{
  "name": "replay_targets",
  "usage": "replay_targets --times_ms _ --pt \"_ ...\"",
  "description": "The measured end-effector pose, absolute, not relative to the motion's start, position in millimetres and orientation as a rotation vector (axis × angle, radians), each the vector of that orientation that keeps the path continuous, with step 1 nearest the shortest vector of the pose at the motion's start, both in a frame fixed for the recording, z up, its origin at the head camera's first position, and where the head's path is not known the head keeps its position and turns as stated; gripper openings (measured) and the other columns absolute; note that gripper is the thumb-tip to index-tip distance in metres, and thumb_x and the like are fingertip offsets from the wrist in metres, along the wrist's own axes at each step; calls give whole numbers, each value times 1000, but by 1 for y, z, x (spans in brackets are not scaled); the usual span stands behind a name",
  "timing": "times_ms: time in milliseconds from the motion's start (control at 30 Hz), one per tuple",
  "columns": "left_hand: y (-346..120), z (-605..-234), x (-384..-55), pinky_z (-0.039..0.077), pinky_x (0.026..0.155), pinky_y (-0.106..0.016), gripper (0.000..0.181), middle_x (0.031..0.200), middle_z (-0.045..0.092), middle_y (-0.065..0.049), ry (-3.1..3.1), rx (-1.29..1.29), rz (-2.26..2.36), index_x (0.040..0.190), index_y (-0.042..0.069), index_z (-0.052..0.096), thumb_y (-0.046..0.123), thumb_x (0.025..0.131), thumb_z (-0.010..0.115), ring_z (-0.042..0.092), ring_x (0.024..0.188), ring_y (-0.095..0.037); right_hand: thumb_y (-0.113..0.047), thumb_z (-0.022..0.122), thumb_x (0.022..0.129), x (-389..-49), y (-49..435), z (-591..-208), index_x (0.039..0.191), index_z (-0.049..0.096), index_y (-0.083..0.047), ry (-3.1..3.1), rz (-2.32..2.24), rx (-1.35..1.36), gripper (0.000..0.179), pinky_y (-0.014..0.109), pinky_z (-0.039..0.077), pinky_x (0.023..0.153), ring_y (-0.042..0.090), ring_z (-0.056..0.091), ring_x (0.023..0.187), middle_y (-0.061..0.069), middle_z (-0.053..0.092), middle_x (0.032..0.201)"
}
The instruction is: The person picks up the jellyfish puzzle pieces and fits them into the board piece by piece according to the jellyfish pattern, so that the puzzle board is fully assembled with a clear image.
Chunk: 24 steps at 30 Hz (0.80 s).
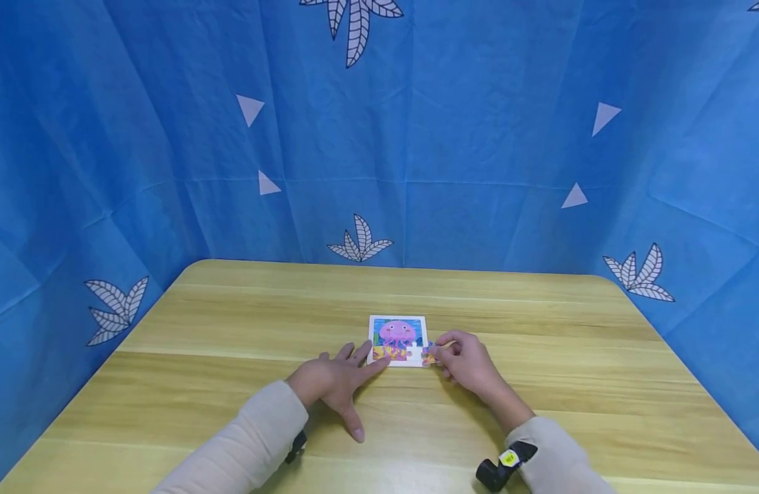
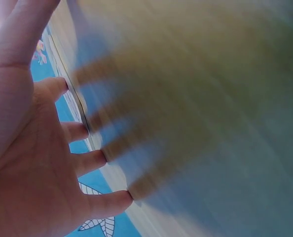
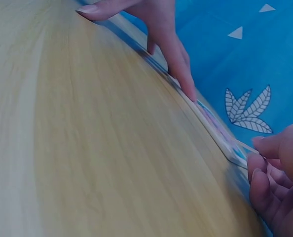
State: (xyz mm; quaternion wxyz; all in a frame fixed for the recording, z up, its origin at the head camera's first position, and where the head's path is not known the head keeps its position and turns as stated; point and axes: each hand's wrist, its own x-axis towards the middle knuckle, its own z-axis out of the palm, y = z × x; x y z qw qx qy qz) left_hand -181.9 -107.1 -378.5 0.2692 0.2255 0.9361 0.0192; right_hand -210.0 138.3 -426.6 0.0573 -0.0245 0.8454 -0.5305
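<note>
A small white-framed jigsaw puzzle (image 1: 398,333) with a pink jellyfish picture lies flat on the table. Its lower right corner shows a bare white gap. Just right of that gap, my right hand (image 1: 469,362) pinches a colourful puzzle piece (image 1: 428,355) between thumb and fingers, over the frame's right edge. My left hand (image 1: 336,381) is spread out, its fingertips on the puzzle's left and lower edge. In the left wrist view the left hand (image 2: 48,148) has straight fingers touching down. The right wrist view shows the right hand (image 3: 279,173) pinching at the puzzle's corner.
The wooden table (image 1: 262,309) has rounded far corners. Behind and beside it hangs a blue cloth (image 1: 478,137) with white leaves and triangles. A black wrist device (image 1: 506,466) is strapped at the right sleeve.
</note>
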Motion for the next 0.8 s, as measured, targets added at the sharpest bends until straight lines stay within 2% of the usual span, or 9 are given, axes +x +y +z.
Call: replay_targets --times_ms 800 --pt "-108 -380 -184 14 109 -64 123 160 -1 -3 2516 624 53 150 43 8 63 52 80 5 145 -35 -14 67 87 -222 116 -431 95 63 -4 2684 -1494 -177 13 23 41 42 14 54 47 4 57 60"
